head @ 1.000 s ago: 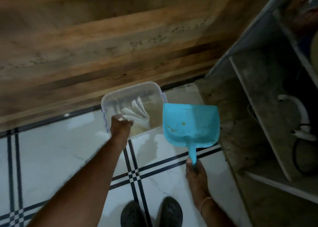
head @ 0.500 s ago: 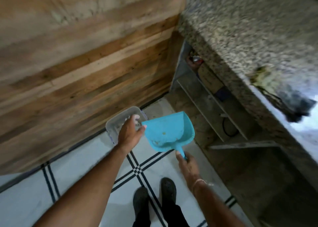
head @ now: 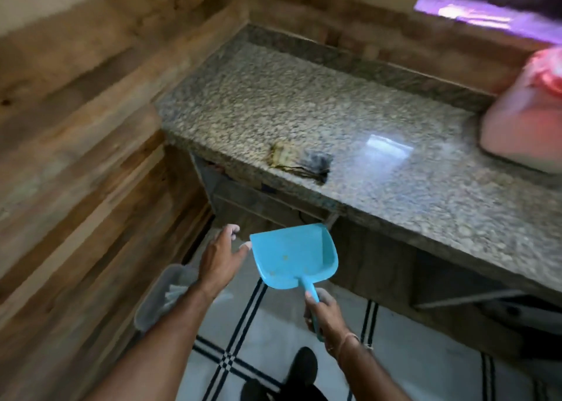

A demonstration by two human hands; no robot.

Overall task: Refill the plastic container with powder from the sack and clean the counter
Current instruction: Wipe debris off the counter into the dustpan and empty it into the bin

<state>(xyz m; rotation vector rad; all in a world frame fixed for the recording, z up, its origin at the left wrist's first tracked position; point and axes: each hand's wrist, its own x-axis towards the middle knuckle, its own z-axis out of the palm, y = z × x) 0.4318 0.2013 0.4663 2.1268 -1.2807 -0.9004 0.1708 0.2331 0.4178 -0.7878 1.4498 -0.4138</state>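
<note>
- Your right hand is wrapped round the handle of the blue scoop, which it holds in the air below the table edge, pan pointing up and away from you.
- Your left hand is spread and empty, fingers apart, with its tips just beside the scoop's left rim; whether they touch it is hard to say.
- The container sits on the floor by the wooden wall, under your left forearm, which hides its right side. Something pale and folded lies inside; blur keeps you from telling what it is or how much powder there is.
- The scoop's pan looks almost bare, with only a few small specks on it.
- On the table near the front edge lies a small, blurred clump, tan at one end and dark at the other; you cannot make out what it is.
- A pale pink bulk sits at the table's far right, cut off by the frame edge and too blurred to name.
- The rest of the granite top is open, running back into the corner where the walls meet.
- Under the table, the shelves are dark and their contents unreadable.
- The floor between your shoes and the table is open tile.
</note>
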